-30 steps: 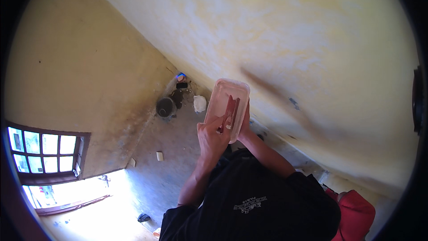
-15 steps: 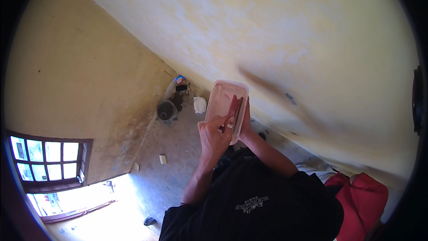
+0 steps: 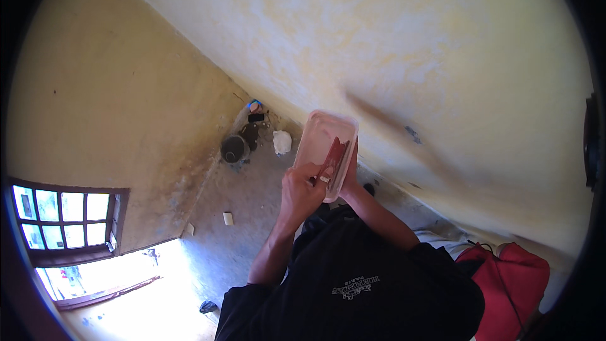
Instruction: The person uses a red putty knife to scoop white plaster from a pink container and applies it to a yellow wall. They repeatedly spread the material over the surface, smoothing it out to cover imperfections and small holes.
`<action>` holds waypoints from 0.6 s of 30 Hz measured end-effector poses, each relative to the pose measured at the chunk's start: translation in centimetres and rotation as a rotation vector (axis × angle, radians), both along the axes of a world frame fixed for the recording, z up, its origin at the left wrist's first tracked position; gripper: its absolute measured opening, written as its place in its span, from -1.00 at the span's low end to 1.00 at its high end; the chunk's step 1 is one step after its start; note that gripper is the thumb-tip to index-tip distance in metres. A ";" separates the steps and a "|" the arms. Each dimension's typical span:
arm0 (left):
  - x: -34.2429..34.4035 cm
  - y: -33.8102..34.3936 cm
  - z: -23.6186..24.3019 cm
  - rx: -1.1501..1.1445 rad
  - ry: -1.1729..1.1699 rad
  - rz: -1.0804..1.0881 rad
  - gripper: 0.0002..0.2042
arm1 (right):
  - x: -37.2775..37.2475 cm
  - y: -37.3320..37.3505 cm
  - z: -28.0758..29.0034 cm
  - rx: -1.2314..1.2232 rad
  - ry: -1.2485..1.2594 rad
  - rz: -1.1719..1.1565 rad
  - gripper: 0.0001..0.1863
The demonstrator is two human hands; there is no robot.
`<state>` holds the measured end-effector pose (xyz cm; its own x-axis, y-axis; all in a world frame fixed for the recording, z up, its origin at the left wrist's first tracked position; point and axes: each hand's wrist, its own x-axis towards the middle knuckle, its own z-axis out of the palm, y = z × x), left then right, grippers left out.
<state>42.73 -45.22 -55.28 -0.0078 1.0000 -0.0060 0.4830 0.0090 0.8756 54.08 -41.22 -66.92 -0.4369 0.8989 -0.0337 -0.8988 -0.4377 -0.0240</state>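
A shallow, pale pinkish plastic tray (image 3: 314,139) with a rounded rim is held up in front of my dark shirt. My right hand (image 3: 351,173) grips its right side, with the fingers mostly hidden behind it. Over the tray's near end my left hand (image 3: 303,189) is closed on a long, straight reddish-brown scraper (image 3: 334,155). The scraper slants up and to the right across the inside of the tray, near its right wall. Whitish smears show on the left fingers. What lies in the tray is too pale to make out.
A yellow wall with whitish patches (image 3: 404,44) rises close ahead. In the corner stand a dark bucket (image 3: 234,149) and a white bag-like bundle (image 3: 281,142). A pale block (image 3: 228,218) lies on the floor. Left is a barred window (image 3: 66,215); a red cloth (image 3: 511,284) is at lower right.
The tray, with both hands on it and the scraper, has shifted slightly right in the view. The grip looks the same.
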 end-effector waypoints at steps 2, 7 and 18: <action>0.1 -0.4 -0.4 0.012 -0.042 0.012 -0.90 | 0.2 0.1 -0.1 -0.024 -0.050 -0.006 -0.15; 0.7 -0.5 -0.4 0.047 -0.044 0.036 -0.89 | 0.0 -0.4 -1.4 -0.145 -0.204 -0.025 -0.17; 2.6 0.0 1.2 0.163 0.065 0.242 -0.92 | 0.7 -0.2 0.9 -0.120 -0.172 -0.051 -0.24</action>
<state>45.30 -45.20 -54.13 -0.2412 0.9567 0.1630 0.5395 -0.0075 0.8420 54.75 -41.40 -66.07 -0.3697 0.9047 -0.2117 -0.9070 -0.4009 -0.1292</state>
